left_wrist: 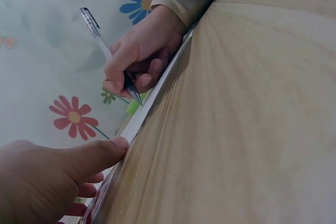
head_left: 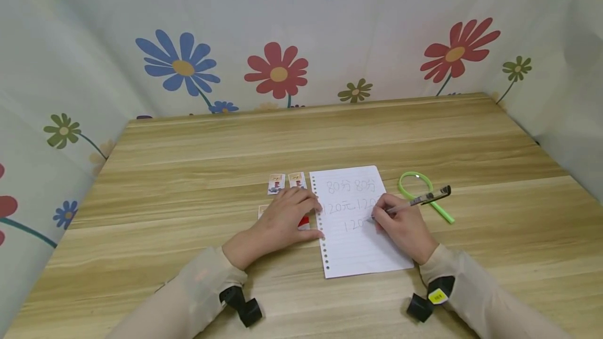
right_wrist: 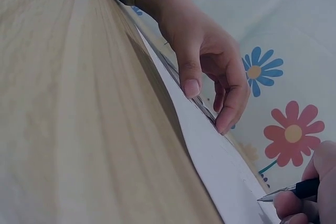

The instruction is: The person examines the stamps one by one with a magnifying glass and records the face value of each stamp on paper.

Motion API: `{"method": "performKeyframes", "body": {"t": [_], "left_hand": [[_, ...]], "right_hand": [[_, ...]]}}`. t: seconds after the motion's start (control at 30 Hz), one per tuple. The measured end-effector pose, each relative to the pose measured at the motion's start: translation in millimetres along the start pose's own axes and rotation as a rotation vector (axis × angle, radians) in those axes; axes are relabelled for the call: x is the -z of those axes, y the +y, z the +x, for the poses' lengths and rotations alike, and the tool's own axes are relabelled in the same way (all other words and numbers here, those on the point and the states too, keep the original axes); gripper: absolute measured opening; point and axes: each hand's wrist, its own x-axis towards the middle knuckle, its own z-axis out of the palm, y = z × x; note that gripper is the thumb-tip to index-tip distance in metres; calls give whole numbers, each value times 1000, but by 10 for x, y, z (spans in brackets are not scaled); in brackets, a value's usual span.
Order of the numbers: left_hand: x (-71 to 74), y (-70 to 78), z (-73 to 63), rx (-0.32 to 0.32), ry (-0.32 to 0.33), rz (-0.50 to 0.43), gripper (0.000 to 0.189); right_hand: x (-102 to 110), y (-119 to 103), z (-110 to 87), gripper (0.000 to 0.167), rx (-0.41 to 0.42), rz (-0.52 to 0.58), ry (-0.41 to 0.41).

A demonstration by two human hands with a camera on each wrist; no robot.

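Observation:
On the table lies a white lined sheet of paper (head_left: 365, 255) with punched holes down its left edge. Handwritten lines on it read 80分 80分, then 120元 and 120, with another 120 below. My right hand (head_left: 409, 232) pinches a clear-barrelled pen (head_left: 416, 201), its tip at the end of the lowest line. In the left wrist view the pen (left_wrist: 102, 43) slants down to the paper. My left hand (head_left: 280, 218) rests with spread, relaxed fingers, thumb and fingertips on the sheet's holed edge. It partly covers small printed cards (head_left: 276, 184) beneath it.
A green-framed magnifying glass (head_left: 444, 213) lies right of the sheet, its lens behind the pen. A second printed card (head_left: 296, 179) stands out beyond the left fingers. The wooden table (head_left: 188, 171) runs back to a flowered curtain (head_left: 353, 30). Each wrist wears a black camera (head_left: 249, 312).

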Motion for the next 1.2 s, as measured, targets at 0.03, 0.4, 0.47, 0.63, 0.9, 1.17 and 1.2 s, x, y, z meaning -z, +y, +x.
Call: {"method": "performKeyframes", "body": {"t": [0.03, 0.4, 0.47, 0.63, 0.9, 1.17, 1.2], "left_hand": [[1, 1, 0, 0, 0, 0, 44], [1, 1, -3, -3, 4, 1, 43], [3, 2, -2, -3, 3, 2, 43], [7, 5, -1, -2, -2, 0, 44], [6, 1, 1, -5, 2, 13, 44], [-24, -17, 4, -26, 27, 17, 43], [-25, -17, 5, -31, 32, 19, 43]], "right_hand": [[-3, 6, 2, 16, 6, -4, -3], [-3, -4, 3, 17, -8, -33, -27], [-2, -7, 6, 17, -35, -51, 8], [1, -14, 7, 16, -82, -71, 46], [2, -4, 9, 20, -42, -81, 42], [45, -5, -7, 20, -102, -132, 61], [52, -2, -7, 20, -120, -132, 67]]}}
